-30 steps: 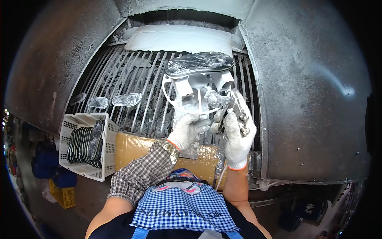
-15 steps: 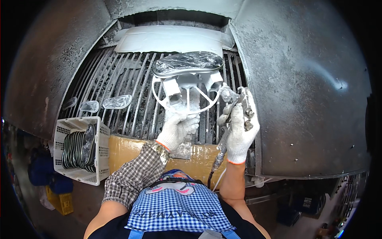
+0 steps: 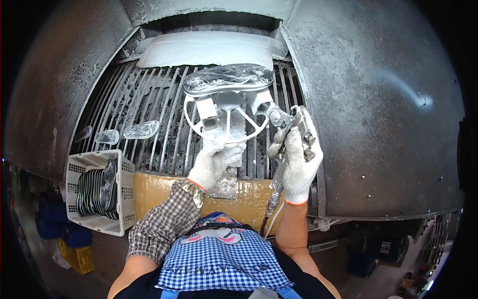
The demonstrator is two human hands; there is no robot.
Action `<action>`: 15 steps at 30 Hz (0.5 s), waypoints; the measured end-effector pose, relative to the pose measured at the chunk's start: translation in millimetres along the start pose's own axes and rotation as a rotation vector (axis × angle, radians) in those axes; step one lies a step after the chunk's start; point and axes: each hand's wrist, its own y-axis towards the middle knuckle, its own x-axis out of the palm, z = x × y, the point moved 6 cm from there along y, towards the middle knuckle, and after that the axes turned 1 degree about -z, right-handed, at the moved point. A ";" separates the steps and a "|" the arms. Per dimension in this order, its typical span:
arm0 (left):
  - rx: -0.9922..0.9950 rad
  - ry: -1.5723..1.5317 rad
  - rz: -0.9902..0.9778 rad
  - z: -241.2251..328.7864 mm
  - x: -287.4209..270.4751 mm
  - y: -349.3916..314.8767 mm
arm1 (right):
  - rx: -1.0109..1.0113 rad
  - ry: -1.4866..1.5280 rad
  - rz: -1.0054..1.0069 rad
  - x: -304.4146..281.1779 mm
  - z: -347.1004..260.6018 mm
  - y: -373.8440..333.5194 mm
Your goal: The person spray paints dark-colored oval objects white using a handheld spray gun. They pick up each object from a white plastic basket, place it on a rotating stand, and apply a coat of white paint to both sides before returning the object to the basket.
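A dark shoe sole [image 3: 229, 79], its top covered in shiny clear film and its near edge white, lies across two white blocks on a white-coated spoked wheel [image 3: 228, 127]. My gloved left hand [image 3: 211, 164] is closed at the wheel's near rim, with fingers curled against it; part of the grip is hidden. In my gloved right hand [image 3: 302, 164] is a spray gun [image 3: 280, 118], held upright just right of the wheel, its head toward the sole. A hose runs down from its handle.
Metal bars [image 3: 167, 129] form a grate under the wheel. A white plastic basket [image 3: 127, 194] with several stacked soles stands at left. Small film-covered pieces [image 3: 141, 130] lie on the grate. Dusty metal walls [image 3: 378, 124] flank both sides; a taped cardboard strip [image 3: 154, 194] lines the front.
The sole's near edge looks whiter than before. The spray gun's head has shifted slightly left, and the whole view has moved a little. Both hands keep their grip.
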 end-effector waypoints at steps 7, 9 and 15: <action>0.010 -0.001 0.096 13.7 -13.3 -9.1 | -0.079 -0.068 0.086 -19.0 -14.0 9.9; 0.032 0.030 0.113 18.6 -23.6 -9.1 | -0.095 -0.086 0.100 -26.2 -20.4 10.8; 0.064 0.045 0.085 32.3 -14.8 -18.1 | -0.061 -0.068 0.071 -25.5 -28.2 1.0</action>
